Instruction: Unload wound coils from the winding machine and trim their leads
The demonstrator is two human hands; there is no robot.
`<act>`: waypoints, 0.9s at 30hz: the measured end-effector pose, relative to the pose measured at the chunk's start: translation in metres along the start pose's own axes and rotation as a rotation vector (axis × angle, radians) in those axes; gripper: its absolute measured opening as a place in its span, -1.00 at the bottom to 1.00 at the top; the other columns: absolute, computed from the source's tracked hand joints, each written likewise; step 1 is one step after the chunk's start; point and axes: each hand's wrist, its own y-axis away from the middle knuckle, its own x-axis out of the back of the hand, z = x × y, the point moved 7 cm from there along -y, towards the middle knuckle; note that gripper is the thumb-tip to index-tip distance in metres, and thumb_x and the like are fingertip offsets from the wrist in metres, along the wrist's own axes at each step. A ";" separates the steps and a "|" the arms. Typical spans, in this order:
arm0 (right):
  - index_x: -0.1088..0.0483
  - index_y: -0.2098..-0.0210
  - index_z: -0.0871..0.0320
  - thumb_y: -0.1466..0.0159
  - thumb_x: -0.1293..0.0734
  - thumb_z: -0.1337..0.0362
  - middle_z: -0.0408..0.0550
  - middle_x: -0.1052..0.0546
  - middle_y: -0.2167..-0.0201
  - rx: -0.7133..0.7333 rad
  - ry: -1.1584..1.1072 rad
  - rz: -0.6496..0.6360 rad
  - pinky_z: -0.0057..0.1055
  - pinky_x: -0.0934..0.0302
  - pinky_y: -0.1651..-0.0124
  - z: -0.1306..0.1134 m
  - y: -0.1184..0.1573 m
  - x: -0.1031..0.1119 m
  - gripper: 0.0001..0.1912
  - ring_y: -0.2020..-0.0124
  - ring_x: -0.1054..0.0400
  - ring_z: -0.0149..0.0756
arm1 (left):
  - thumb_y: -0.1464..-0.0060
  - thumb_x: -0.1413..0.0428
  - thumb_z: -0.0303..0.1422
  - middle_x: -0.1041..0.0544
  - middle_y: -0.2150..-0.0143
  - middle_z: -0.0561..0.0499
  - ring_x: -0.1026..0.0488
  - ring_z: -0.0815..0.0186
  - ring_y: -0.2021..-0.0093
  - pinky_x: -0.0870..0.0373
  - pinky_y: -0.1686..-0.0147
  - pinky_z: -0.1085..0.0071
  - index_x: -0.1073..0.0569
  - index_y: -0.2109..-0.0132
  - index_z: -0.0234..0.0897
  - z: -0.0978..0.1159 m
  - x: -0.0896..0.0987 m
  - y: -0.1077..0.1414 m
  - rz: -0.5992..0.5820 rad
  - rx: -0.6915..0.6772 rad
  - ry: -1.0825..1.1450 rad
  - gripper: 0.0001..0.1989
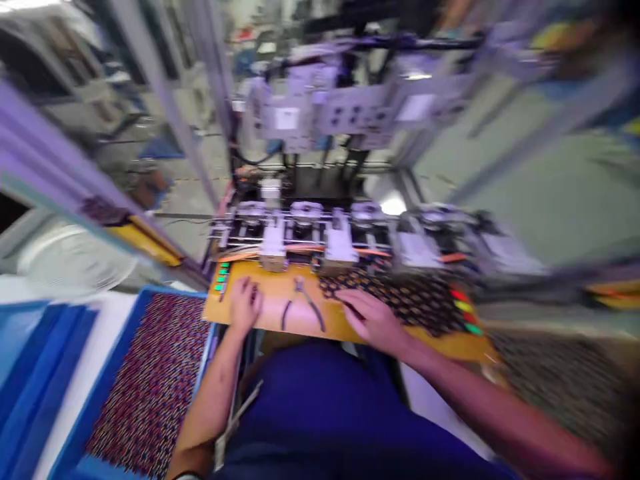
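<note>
My left hand (245, 308) is over the left part of the orange-yellow work board (270, 283), its fingers curled around something small and dark that I cannot make out. To its right lies a pair of pliers (311, 307) with dark handles spread toward me. My right hand (373, 321) is at the near left edge of a spread of small dark parts (415, 300). Its fingers and thumb are closed toward each other, with something dark between them, too blurred to name.
A machine with several white blocks (340, 247) stands behind the board. Green buttons (221, 277) are at the board's left end, coloured ones (465, 310) at its right. A blue tray (117, 353) of small dark reddish parts sits at left. Metal posts (167, 100) rise at left.
</note>
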 end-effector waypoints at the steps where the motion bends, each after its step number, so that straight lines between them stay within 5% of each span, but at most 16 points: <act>1: -0.43 -0.03 0.20 -0.44 -0.15 0.35 0.04 -0.52 -0.01 -0.052 0.050 0.009 -0.23 -0.31 -0.22 0.010 0.003 0.011 -0.72 -0.07 -0.41 -0.25 | -0.20 -0.06 -0.31 -0.41 -0.11 -0.27 -0.32 0.02 -0.18 -0.30 -0.21 -0.01 -0.47 0.02 -0.32 -0.002 -0.001 -0.007 0.010 -0.017 0.023 -0.74; 6: -0.40 -0.03 0.28 -0.48 -0.23 0.28 0.05 -0.48 0.00 -0.217 0.202 0.019 -0.07 -0.30 -0.18 0.044 0.020 0.037 -0.77 -0.07 -0.39 -0.19 | -0.21 -0.08 -0.22 -0.40 -0.10 -0.24 -0.31 0.01 -0.19 -0.25 -0.24 -0.04 -0.46 0.03 -0.30 -0.001 -0.008 -0.029 0.034 -0.114 0.063 -0.72; 12: -0.46 0.10 0.24 -0.39 -0.36 0.26 0.07 -0.40 -0.13 -0.211 0.174 -0.034 0.01 -0.25 -0.23 0.039 0.026 0.000 -0.83 -0.20 -0.27 -0.08 | -0.10 -0.21 -0.09 -0.37 -0.20 -0.28 -0.25 -0.04 -0.29 -0.19 -0.30 -0.03 -0.41 -0.08 -0.32 0.006 -0.004 -0.022 0.062 -0.136 0.002 -0.49; 15: -0.51 0.18 0.18 -0.39 -0.33 0.28 0.10 -0.31 -0.25 -0.239 0.169 -0.039 0.09 -0.17 -0.30 0.039 0.029 -0.016 -0.88 -0.32 -0.12 -0.01 | -0.05 -0.27 -0.11 -0.36 -0.23 -0.31 -0.25 -0.05 -0.31 -0.20 -0.31 -0.03 -0.37 -0.15 -0.33 0.010 0.013 -0.010 0.115 -0.120 0.019 -0.40; 20: -0.54 0.30 0.24 -0.41 -0.18 0.39 0.24 -0.33 -0.23 -0.235 0.114 0.003 0.26 -0.19 -0.23 0.039 0.033 -0.025 -0.70 -0.30 -0.15 0.16 | -0.04 -0.30 -0.24 -0.38 -0.23 -0.31 -0.32 -0.04 -0.28 -0.26 -0.28 -0.04 -0.37 -0.18 -0.31 0.027 0.055 0.013 0.220 -0.112 0.029 -0.42; 24: -0.51 0.30 0.27 -0.40 -0.20 0.41 0.29 -0.41 -0.13 -0.130 -0.018 0.086 0.27 -0.25 -0.15 0.010 0.008 -0.006 -0.74 -0.25 -0.21 0.15 | -0.06 -0.29 -0.30 -0.47 -0.16 -0.23 -0.42 0.04 -0.19 -0.35 -0.22 0.03 -0.41 -0.16 -0.26 0.056 0.081 0.010 0.205 -0.089 0.121 -0.48; 27: -0.50 0.22 0.20 -0.39 -0.27 0.36 0.17 -0.40 -0.15 -0.011 -0.176 0.146 0.02 -0.28 -0.22 -0.035 -0.037 0.022 -0.85 -0.24 -0.25 -0.05 | -0.16 -0.21 -0.31 -0.59 0.00 -0.11 -0.54 0.18 -0.02 -0.46 -0.09 0.19 -0.44 -0.14 -0.21 0.093 0.081 -0.007 -0.037 -0.104 0.366 -0.59</act>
